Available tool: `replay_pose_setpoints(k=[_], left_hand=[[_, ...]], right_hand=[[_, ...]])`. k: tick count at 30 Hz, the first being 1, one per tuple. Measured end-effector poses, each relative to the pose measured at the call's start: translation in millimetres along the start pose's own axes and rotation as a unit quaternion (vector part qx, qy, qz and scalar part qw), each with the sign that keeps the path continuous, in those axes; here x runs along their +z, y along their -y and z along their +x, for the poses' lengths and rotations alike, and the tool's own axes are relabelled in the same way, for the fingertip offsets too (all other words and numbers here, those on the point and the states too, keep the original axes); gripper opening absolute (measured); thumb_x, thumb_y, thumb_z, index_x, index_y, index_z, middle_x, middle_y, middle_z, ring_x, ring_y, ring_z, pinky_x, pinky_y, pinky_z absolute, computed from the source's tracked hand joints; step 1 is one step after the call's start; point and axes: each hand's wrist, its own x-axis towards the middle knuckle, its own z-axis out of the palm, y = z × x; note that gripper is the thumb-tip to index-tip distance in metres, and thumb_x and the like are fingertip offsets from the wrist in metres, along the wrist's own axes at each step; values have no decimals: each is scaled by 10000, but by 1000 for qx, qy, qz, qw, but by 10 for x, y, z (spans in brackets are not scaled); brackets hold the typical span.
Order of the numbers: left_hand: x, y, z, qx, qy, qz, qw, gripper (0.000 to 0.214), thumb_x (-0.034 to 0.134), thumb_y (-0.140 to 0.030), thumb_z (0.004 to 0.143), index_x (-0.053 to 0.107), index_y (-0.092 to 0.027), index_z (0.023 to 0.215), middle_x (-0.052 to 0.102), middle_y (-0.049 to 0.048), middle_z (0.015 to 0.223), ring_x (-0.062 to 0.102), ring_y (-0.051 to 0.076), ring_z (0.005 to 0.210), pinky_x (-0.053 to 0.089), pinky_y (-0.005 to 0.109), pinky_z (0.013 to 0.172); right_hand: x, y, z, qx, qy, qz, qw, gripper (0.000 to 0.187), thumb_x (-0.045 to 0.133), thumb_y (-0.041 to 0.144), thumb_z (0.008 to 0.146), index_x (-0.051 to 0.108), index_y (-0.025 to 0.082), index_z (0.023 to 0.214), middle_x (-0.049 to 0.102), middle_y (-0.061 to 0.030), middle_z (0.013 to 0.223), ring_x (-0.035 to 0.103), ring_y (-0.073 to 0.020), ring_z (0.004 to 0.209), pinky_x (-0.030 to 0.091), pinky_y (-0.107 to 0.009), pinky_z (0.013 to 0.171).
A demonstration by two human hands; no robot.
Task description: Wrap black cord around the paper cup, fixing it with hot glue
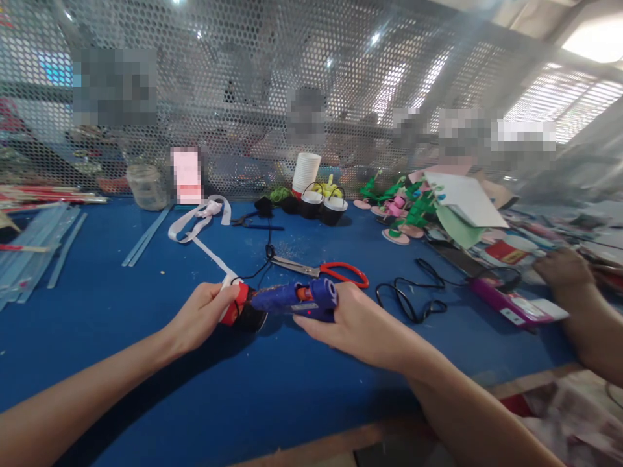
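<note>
Fingers of the left hand, seen in the head view, were closed around the red end of a small round red-and-black container, thumb on the upper side, with no slack in the grip. That container sat low over the blue tabletop, left of the middle; whether it touched the surface could not be told. A flat white ribbon ran from its left edge, beside the thumb, up to a loose coil near a phone with a pink screen.

The right hand was wrapped around the handle of a dark blue plastic glue gun, a small red light showing on its side. The gun lay level, its nose directly at the container; the trigger finger was hidden, so its bend could not be told.

Just beyond the gun lay metal scissors with red handles, and behind them dark-handled pliers. Two small black buckets with white rims stood in front of a stack of white paper cups. Translucent glue sticks lay at the far left. At the right edge, another person's hand rested near a purple box with a black cord.
</note>
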Motion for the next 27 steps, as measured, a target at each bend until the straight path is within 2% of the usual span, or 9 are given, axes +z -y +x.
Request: replay_pose_setpoints(k=[7,15,27], left_hand=[[-2,9,9,2,-9,-5,1000,357,360,-409,710,338,-171,445,254,-62,441,218,67,421,167,209,417],[0,27,20,4,-19,-1,1000,366,363,-430,703,342,-170,445,260,-63,440,221,68,424,172,208,417],[7,16,-4,2,-12,0,1000,374,364,-434,712,349,-170,447,280,-62,431,243,72,419,196,209,422]], right_hand=[[-17,-13,33,0,-2,1,1000,145,480,274,687,480,161,596,411,62,400,350,-55,350,269,-176,347],[-25,-34,58,-17,1,19,1000,150,487,243,688,447,166,566,442,62,388,409,-59,352,306,-167,359],[-38,-6,57,26,19,52,998,188,482,274,692,450,167,540,442,57,368,418,-60,313,314,-159,315]])
